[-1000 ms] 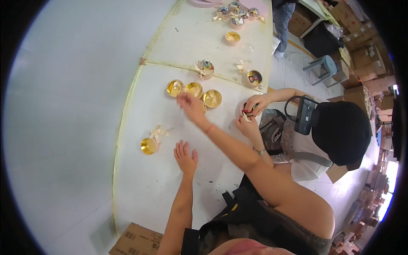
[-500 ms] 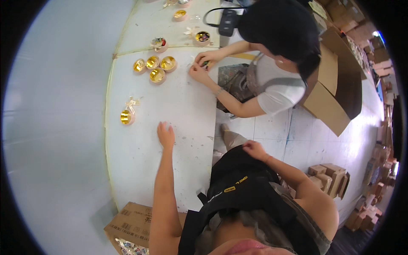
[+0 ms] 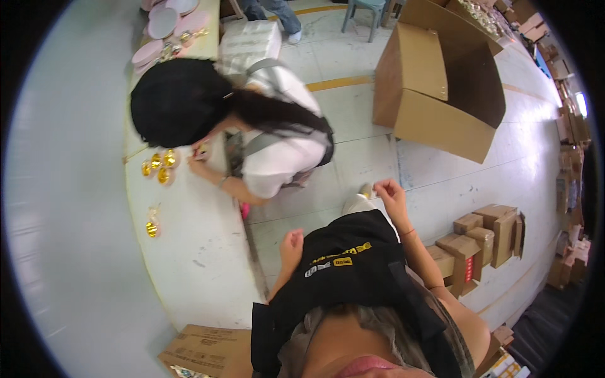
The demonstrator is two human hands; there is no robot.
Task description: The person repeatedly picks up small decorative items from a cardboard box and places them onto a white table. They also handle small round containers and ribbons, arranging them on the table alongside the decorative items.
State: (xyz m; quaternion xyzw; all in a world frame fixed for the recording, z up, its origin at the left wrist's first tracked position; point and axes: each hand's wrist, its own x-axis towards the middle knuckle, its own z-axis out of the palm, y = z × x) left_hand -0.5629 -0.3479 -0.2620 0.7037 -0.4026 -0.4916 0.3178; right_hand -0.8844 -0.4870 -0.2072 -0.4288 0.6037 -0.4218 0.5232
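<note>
My left hand (image 3: 292,247) is over the floor just off the table's right edge, beside my black apron (image 3: 343,261). Its fingers are loosely curled in, and nothing shows in them. Raised ahead of my apron on the right, my right hand (image 3: 392,196) is closed, its fingers bent toward the thumb with nothing visible between them. Neither hand touches the white table (image 3: 189,271). On it stands a small round tub with a gold inside (image 3: 152,228) and a ribbon bow. Farther along sit several more gold-lined tubs (image 3: 165,175).
A co-worker in a black cap (image 3: 179,104) leans over the table, hands on a small item. A large open carton (image 3: 450,120) stands on the floor, and smaller cartons (image 3: 495,236) lie right. Another carton (image 3: 208,346) is at lower left. Pale plates (image 3: 164,24) are stacked at the far end.
My left hand has come off the table to the right and its fingers have curled in. My right hand has risen forward. The view has turned right, and the co-worker's head appears farther left.
</note>
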